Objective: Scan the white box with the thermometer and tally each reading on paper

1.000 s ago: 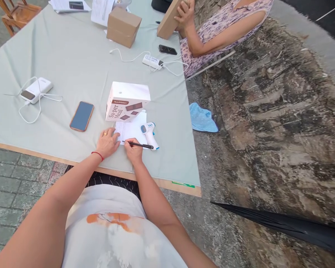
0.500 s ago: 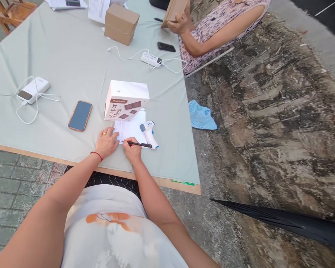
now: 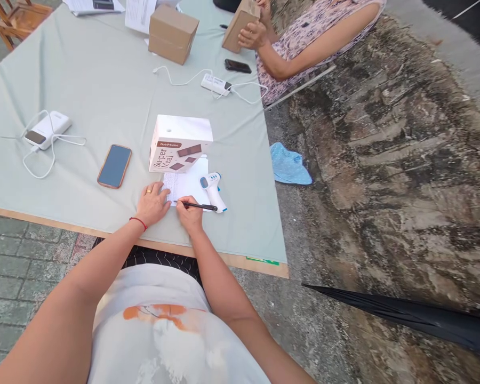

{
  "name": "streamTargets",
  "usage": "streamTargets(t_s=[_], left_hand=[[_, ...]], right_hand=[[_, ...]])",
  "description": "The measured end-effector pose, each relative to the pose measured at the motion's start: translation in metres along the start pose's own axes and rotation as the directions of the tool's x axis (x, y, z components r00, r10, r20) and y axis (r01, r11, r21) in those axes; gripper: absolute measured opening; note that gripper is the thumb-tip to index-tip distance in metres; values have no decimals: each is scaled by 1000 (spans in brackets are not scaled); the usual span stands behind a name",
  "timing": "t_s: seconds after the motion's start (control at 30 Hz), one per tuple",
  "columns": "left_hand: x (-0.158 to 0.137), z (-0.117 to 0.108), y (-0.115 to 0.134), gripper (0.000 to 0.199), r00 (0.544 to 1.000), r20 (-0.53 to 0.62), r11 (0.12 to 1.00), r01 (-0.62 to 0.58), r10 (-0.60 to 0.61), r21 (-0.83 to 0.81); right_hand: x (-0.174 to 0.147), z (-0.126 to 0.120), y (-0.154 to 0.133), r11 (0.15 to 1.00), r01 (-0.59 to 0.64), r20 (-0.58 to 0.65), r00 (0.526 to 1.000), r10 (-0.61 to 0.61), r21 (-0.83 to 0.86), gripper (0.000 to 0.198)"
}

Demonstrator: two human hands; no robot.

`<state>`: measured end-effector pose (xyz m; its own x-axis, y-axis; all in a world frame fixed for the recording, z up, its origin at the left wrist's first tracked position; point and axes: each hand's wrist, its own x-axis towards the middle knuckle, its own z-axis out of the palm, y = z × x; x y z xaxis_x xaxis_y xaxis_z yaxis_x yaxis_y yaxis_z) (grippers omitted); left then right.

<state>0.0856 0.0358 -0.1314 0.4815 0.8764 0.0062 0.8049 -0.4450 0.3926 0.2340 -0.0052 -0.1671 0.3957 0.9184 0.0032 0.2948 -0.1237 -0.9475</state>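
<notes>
My right hand [image 3: 190, 216] is closed around a black pen [image 3: 202, 206], its tip down at the paper. Beneath both hands lies a white sheet of paper [image 3: 190, 184] with writing along its left part. My left hand [image 3: 153, 204] rests flat, fingers stretched out, on the sheet's left edge and the cloth. A white box [image 3: 181, 144] labelled "Super Meal" stands on the far end of the sheet and hides some of it. Just right of the pen, a white and blue infrared thermometer [image 3: 213, 191] lies partly on the paper.
Left of my hands is a phone [image 3: 114, 166], and farther left a white power bank [image 3: 48, 129] with cables. A cardboard box [image 3: 173, 34], a second power bank [image 3: 216, 84] and a dark phone [image 3: 238, 66] lie farther back. Across the table a person's hands [image 3: 254, 35] hold another cardboard box [image 3: 240, 26].
The other person's cardboard box has turned and come lower, slightly to the left. My two hands and the pen look nearly the same as before.
</notes>
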Motion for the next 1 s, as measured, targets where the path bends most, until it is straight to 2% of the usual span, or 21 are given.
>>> streamTargets(t_s=[0.63, 0.87, 1.0], left_hand=[[0, -3, 2, 37, 1000, 24, 1000, 6, -6, 8], [0, 1, 0, 34, 1000, -19, 1000, -12, 11, -23], [0, 0, 1, 35, 1000, -5, 1000, -10, 10, -2]], right_hand=[[1, -1, 2, 999, 1, -58, 998, 0, 32, 15], [1, 0, 2, 1000, -5, -46, 999, 6, 24, 14], [1, 0, 3, 1000, -8, -42, 999, 8, 20, 13]])
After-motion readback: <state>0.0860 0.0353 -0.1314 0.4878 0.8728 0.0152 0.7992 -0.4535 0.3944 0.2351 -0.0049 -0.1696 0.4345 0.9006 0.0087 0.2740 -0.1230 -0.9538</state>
